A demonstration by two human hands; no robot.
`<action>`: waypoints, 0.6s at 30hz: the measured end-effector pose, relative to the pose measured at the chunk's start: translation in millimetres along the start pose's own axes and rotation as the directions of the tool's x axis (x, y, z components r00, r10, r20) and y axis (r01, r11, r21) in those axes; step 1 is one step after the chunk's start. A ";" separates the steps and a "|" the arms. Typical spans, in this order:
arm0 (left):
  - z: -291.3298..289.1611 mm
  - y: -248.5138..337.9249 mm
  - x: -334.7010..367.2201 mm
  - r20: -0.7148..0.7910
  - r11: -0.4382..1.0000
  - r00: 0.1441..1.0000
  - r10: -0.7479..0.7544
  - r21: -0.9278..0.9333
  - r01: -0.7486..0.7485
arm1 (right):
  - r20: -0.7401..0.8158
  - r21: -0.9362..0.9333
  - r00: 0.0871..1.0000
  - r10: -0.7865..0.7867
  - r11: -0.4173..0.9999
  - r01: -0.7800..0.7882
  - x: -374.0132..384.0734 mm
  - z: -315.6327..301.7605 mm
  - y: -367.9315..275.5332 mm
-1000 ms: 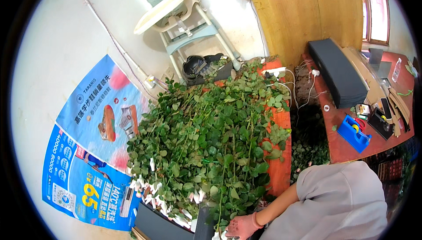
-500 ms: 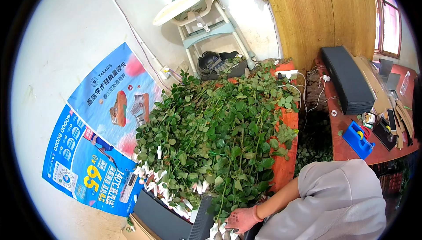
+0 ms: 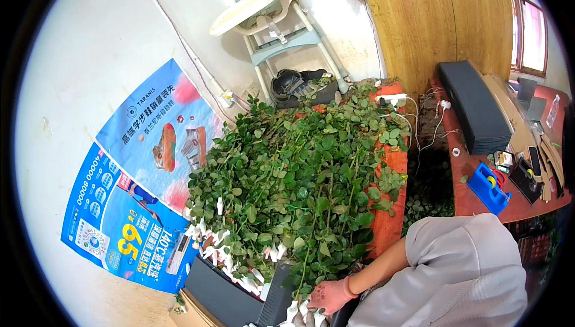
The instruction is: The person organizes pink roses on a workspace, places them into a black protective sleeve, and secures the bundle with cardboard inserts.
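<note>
A heap of leafy green rose stems (image 3: 299,171) covers the table, many of their heads wrapped in white sleeves (image 3: 206,237) at its left front. At the lower edge my right hand (image 3: 329,296), in a pinkish-red glove, is closed around rose stems just above several white-wrapped heads (image 3: 291,311). These heads lie beside a dark ridged panel (image 3: 275,294). Greyish tips, perhaps fingers of my left hand (image 3: 309,319), show among the heads, but the frame's edge cuts them off and their grip is hidden.
An orange-red table edge (image 3: 390,219) runs along the heap's right. On the red side table (image 3: 473,201) are a blue tape dispenser (image 3: 488,189), a black one and a stack of dark sheets (image 3: 476,111). A high chair (image 3: 278,39) stands behind. White cables (image 3: 416,126) hang between the tables.
My right hand stays at the same stems and has shifted only slightly. The view has moved a little; the heap looks the same.
</note>
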State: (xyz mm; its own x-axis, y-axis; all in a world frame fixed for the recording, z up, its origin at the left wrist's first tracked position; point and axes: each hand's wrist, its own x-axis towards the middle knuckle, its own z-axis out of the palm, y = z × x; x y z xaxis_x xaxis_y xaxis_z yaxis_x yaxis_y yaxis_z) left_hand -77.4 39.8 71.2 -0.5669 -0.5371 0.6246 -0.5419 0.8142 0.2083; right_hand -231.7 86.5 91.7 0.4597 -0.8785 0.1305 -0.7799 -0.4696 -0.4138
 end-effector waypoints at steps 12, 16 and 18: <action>-29.2 0.1 -13.9 0.081 0.932 0.952 -0.295 -0.195 0.305 | -0.162 -0.421 0.848 -0.504 0.813 0.403 8.8 -75.5 29.8; -27.1 -12.5 -31.4 0.105 0.964 0.964 -0.246 -0.073 0.254 | -0.287 -0.347 0.945 -0.157 0.937 0.050 -4.6 -244.2 39.9; -32.4 -8.5 -34.5 0.083 0.961 0.959 -0.270 -0.039 0.274 | -0.662 -0.094 0.723 0.199 0.934 -0.344 -16.0 -317.7 56.3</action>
State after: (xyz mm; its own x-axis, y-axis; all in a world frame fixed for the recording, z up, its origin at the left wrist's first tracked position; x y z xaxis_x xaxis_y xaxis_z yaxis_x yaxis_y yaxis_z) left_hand -33.1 58.6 72.3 -0.4494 -0.7532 0.4804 -0.6516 0.6442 0.4005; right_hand -417.9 46.0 352.5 -0.1044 -0.7871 0.6079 -0.9267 -0.1449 -0.3467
